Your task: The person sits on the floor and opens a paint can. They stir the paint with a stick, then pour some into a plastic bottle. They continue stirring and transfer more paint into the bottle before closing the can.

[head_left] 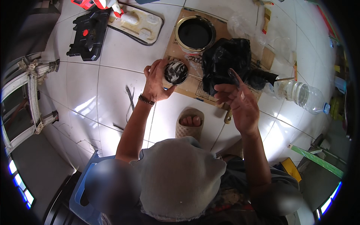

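My left hand [155, 80], with a beaded bracelet at its wrist, curves round the left side of a small round tin [176, 72]. Thumb and fingers rest against the tin's rim; black and whitish smears show inside it. My right hand [243, 107] is raised in front of a crumpled black plastic bag [227, 60]. Its fingers are apart and hold nothing, and the index fingertip is stained black. Behind the small tin stands a larger open can [195, 34] of black contents. All of these are on or above a brown cardboard sheet [170, 48].
Cut clear plastic bottles [296, 93] lie on the right, a paintbrush [267, 18] at the far right. A black plastic case [90, 35] and a dirty whitish tray [140, 24] lie far left. My sandalled foot [190, 122] stands before the cardboard. A metal frame [33, 97] is at left.
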A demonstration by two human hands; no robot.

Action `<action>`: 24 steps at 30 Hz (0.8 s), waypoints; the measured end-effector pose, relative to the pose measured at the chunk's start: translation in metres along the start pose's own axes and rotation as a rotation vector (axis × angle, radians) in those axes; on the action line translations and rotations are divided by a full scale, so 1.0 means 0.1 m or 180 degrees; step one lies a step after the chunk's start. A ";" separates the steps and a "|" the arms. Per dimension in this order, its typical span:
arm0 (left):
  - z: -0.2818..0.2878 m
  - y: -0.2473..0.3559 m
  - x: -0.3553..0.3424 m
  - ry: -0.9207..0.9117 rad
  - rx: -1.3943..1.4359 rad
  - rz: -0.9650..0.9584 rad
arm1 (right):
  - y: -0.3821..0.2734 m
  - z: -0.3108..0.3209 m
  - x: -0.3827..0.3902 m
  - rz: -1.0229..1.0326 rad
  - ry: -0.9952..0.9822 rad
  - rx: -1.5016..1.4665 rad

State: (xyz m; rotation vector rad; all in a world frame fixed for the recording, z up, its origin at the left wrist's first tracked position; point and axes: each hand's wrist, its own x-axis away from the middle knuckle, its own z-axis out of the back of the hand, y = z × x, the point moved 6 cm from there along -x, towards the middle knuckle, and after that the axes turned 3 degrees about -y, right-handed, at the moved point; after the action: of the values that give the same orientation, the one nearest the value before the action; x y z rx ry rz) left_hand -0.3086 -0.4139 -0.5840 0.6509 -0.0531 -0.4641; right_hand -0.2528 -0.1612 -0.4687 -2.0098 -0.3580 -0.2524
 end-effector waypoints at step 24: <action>0.23 0.65 -0.08 -0.0235 0.4993 0.1682 | -0.11 -0.48 -0.10 0.0936 -0.0246 0.2926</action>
State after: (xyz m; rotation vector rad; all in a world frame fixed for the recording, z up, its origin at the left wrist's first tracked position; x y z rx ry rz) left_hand -0.2940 -0.3779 -0.5262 2.0813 -0.6903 0.1760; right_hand -0.2671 -0.2011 -0.4413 -1.1383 -0.1677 0.1627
